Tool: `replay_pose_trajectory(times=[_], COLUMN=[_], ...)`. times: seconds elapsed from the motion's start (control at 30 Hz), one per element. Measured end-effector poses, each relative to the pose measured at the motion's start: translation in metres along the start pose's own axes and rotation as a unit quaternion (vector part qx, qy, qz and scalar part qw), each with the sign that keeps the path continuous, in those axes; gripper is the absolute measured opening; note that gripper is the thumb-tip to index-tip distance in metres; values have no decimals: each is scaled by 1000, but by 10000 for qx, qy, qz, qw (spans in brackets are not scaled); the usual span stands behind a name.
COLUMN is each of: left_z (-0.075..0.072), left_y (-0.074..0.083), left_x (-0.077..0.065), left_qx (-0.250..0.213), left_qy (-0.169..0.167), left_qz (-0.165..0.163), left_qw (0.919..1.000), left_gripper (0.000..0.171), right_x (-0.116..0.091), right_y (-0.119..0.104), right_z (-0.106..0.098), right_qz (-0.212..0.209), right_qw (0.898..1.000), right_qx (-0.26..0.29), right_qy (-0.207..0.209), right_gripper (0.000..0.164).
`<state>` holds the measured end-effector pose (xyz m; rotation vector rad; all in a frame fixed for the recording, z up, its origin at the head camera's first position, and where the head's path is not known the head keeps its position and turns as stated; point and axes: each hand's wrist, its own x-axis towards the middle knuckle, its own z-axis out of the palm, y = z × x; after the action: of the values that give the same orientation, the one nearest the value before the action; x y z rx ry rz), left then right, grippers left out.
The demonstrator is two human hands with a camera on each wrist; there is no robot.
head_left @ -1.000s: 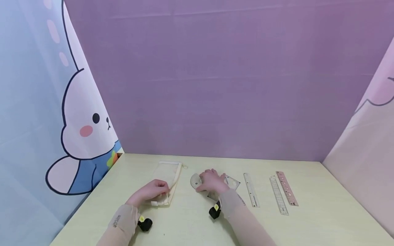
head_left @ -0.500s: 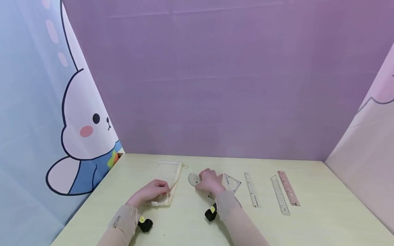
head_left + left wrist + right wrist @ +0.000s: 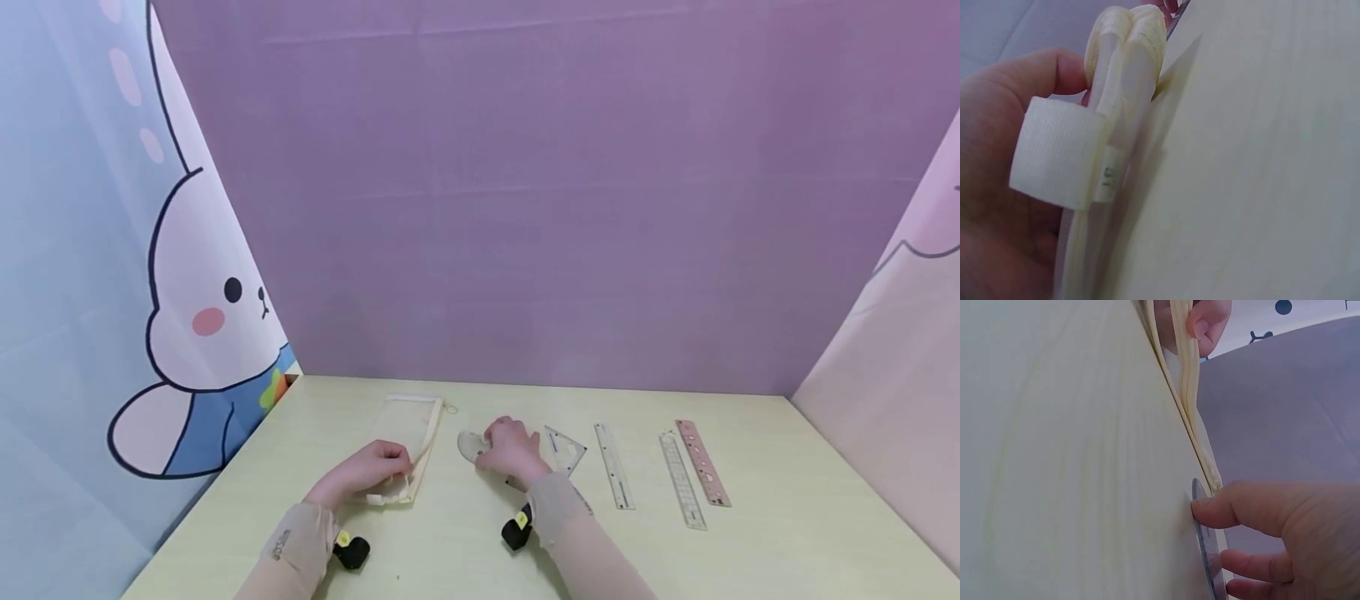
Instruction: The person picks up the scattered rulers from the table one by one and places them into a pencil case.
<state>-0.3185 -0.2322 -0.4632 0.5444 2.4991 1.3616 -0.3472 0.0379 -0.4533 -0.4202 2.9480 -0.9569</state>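
Observation:
My left hand [image 3: 367, 468] pinches the near part of a cream zippered pouch [image 3: 408, 421] with a see-through panel. Up close in the left wrist view, the pouch's edge [image 3: 1116, 75] is raised between thumb and fingers, with a white fabric tab [image 3: 1057, 153] beside them. To the right of the pouch, my right hand [image 3: 512, 450] pinches a clear protractor [image 3: 469, 447]. The right wrist view shows the thumb on one face of the protractor [image 3: 1204, 540] and fingers at its other side; part of it is tilted off the table. A clear set square [image 3: 568, 450] lies partly behind the right hand.
Right of the set square lie a clear ruler [image 3: 615, 467], a clear ruler with a grid pattern [image 3: 682, 481] and a pink ruler [image 3: 703, 463]. A purple cloth [image 3: 525, 208] stands behind the table [image 3: 450, 550], and printed cloths hang at both sides.
My right hand has shifted slightly left with the protractor, which now looks more tilted. More of the set square shows. My left hand keeps its place on the pouch.

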Motion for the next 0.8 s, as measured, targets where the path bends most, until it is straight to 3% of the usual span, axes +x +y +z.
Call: replay_pose_trajectory(times=[0.33,0.53,0.8], left_z=[0,-1,0], left_y=[0,0,3], left_x=[0,-1,-2], left_qx=[-1,-69,-125], left_qy=[-2,-26,-25], left_qz=[-34,-16,-35], left_qw=[10000,10000,9999], left_gripper=[26,26,25], right_x=[0,3,5], right_y=[2,1,2], right_z=[-2,1,-4], right_qz=[-119,-310,-379], right_qw=[9997,9994,9964], right_qx=[-30,-95,754], right_qy=[-214,-100,-58], right_gripper=[44,46,34])
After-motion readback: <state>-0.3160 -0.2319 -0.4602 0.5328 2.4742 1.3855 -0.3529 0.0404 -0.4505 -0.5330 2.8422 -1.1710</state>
